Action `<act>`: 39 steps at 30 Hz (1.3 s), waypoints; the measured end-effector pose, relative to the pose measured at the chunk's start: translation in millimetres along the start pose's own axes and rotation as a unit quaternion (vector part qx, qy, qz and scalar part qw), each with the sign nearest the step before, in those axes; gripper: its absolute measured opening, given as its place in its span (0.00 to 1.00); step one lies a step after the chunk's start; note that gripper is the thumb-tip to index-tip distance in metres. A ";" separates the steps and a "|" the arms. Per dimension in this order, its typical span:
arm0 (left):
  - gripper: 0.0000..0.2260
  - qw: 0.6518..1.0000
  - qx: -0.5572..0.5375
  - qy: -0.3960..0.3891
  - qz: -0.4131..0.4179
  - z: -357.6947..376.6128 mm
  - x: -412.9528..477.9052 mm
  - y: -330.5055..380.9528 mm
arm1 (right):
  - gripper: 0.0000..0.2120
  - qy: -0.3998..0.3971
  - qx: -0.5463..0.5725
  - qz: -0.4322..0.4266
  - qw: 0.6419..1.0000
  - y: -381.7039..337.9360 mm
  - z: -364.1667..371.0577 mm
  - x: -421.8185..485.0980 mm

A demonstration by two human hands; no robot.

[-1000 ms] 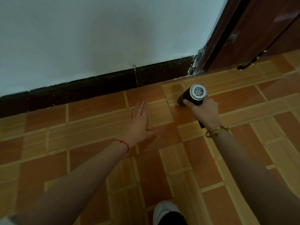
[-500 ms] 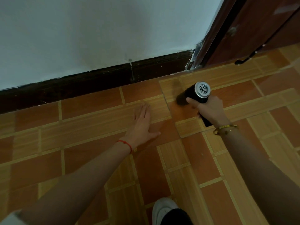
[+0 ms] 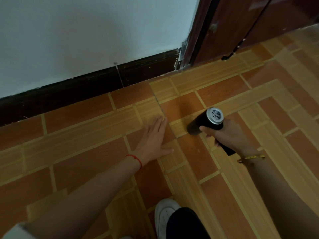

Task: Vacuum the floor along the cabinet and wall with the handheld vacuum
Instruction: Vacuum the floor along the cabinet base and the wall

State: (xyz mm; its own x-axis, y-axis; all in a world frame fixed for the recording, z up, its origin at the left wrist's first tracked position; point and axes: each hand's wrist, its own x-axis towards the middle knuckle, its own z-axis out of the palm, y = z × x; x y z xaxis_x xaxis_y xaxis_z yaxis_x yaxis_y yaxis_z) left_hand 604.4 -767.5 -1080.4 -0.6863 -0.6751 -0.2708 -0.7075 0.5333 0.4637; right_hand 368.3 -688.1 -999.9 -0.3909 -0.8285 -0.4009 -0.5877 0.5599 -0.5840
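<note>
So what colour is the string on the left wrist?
Red string, seen best in the head view.

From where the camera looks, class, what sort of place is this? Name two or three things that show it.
Probably a room in a home, at a floor corner. A tiled floor meets a white wall with a dark baseboard, and a brown wooden door stands to the right.

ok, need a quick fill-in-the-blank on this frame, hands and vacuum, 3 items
1. The handheld vacuum is held in the ____ hand.
2. The left hand lies flat, palm down, on the ____.
3. The string around the left wrist is ____ in colour.

Missing words: right; floor; red
</note>
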 end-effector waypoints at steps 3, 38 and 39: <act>0.51 1.000 0.010 -0.011 0.028 5.9 -1.8 11.4 | 0.14 -0.038 0.013 0.016 0.999 18.2 -2.8 -23.6; 0.50 0.986 -0.046 0.052 -0.152 -32.2 -47.9 -71.9 | 0.27 0.085 0.007 -0.099 0.991 -77.4 73.0 58.9; 0.51 0.984 -0.049 0.057 -0.160 -35.4 -50.1 -78.0 | 0.28 0.087 0.010 -0.100 0.991 -82.7 74.8 66.5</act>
State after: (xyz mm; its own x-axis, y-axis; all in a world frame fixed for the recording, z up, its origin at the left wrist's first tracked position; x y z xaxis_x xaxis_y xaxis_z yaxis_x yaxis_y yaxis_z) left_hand 699.9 -793.3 -1073.1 -0.4036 -0.8561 -0.3228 -0.8607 0.2357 0.4512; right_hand 443.9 -789.0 -1031.0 -0.3848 -0.9108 -0.1498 -0.6523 0.3832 -0.6539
